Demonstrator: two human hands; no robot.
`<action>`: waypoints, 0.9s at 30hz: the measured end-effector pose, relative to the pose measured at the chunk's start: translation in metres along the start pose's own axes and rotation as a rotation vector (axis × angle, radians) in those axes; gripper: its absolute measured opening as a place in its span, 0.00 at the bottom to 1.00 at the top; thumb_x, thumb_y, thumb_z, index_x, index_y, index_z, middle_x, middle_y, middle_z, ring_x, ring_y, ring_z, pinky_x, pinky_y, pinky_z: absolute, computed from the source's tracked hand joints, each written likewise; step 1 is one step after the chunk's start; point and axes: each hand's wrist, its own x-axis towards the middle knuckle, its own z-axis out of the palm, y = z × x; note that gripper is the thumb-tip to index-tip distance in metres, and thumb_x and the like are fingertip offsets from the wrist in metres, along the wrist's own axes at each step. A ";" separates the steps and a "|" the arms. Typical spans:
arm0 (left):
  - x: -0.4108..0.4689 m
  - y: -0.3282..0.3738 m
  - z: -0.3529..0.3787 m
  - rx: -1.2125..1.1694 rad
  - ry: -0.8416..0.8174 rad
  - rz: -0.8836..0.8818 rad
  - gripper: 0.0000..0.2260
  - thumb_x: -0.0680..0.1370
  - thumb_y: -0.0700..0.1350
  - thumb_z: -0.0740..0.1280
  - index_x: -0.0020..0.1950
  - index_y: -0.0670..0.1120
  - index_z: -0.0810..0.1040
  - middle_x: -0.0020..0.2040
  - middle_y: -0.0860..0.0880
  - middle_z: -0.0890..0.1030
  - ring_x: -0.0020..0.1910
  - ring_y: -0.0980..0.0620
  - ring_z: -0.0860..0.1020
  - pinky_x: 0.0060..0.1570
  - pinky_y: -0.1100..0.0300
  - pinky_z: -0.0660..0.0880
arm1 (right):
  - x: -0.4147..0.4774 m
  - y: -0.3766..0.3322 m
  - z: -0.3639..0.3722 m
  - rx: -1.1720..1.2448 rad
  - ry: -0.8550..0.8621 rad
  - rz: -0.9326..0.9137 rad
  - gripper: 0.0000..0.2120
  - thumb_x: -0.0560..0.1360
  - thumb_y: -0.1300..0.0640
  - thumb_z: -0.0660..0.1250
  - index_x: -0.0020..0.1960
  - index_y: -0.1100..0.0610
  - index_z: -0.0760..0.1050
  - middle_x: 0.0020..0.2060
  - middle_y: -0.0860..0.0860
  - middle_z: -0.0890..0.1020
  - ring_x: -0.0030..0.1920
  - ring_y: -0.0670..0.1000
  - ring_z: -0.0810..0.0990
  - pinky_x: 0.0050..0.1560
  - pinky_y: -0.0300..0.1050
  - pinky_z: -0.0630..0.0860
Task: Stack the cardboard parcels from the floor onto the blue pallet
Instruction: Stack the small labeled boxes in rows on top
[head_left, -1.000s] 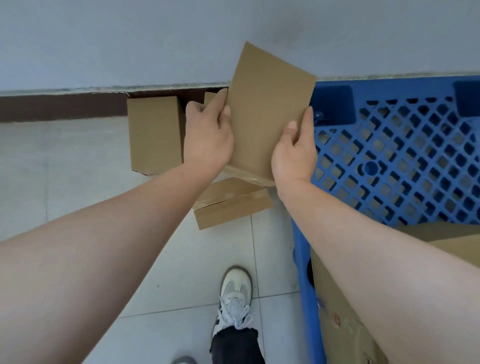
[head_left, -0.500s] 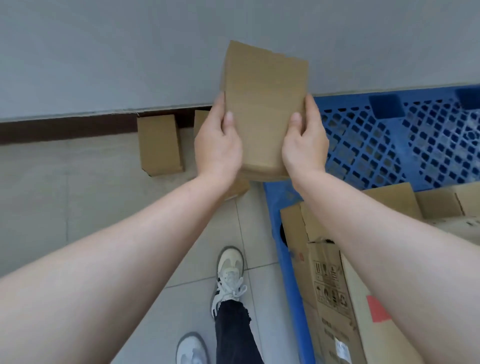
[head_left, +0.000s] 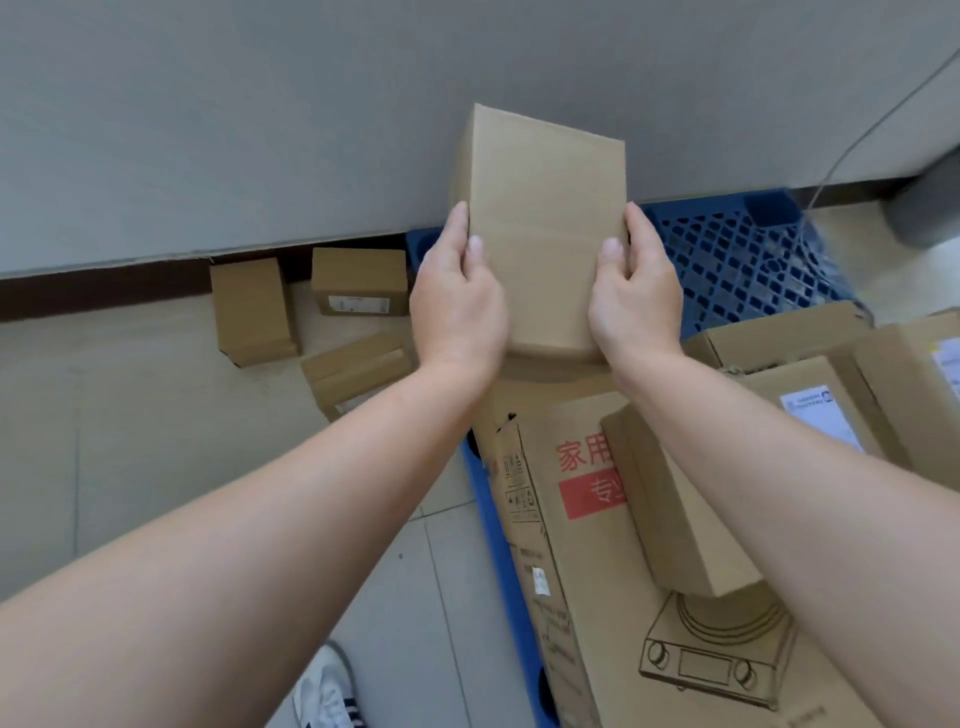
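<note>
A plain cardboard parcel (head_left: 545, 223) is held up in front of me above the blue pallet's near-left part. My left hand (head_left: 457, 306) grips its left side and my right hand (head_left: 634, 296) grips its right side, thumbs on the top face. The blue pallet (head_left: 737, 260) lies on the floor against the wall, its grid bare at the back. On the pallet sit a large printed carton (head_left: 582, 597), a small plain box (head_left: 670, 514) on top of it, and labelled cartons (head_left: 831, 374) to the right. Three small parcels remain on the floor: one upright (head_left: 252, 312), one labelled (head_left: 358, 280), one flat (head_left: 358, 371).
A grey wall with a dark skirting (head_left: 104, 291) runs along the back. My white shoe (head_left: 327, 691) stands on the tiled floor left of the pallet's edge. A grey round object (head_left: 930, 208) and a thin cable (head_left: 857, 140) are at the far right.
Both hands have carried the parcel rightwards, from above the floor to above the pallet. The view has swung right, bringing the stacked cartons into sight.
</note>
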 end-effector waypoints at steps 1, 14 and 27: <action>-0.010 0.003 0.010 -0.015 -0.004 -0.005 0.18 0.83 0.44 0.54 0.74 0.50 0.66 0.72 0.55 0.69 0.70 0.59 0.66 0.67 0.67 0.61 | -0.001 0.004 -0.013 -0.002 0.012 -0.005 0.21 0.81 0.54 0.53 0.74 0.49 0.60 0.70 0.44 0.68 0.69 0.45 0.66 0.69 0.40 0.61; -0.155 0.035 0.137 0.022 -0.113 -0.032 0.19 0.83 0.46 0.51 0.74 0.56 0.63 0.65 0.53 0.68 0.67 0.53 0.66 0.66 0.59 0.61 | -0.024 0.078 -0.204 0.045 0.055 0.035 0.20 0.80 0.53 0.53 0.72 0.45 0.62 0.68 0.42 0.71 0.66 0.43 0.70 0.68 0.46 0.67; -0.277 0.010 0.226 0.114 -0.350 -0.158 0.21 0.83 0.51 0.51 0.76 0.60 0.56 0.72 0.53 0.62 0.71 0.50 0.62 0.72 0.47 0.59 | -0.067 0.175 -0.354 0.005 0.000 0.138 0.17 0.80 0.53 0.56 0.67 0.41 0.69 0.54 0.46 0.81 0.57 0.46 0.77 0.64 0.46 0.71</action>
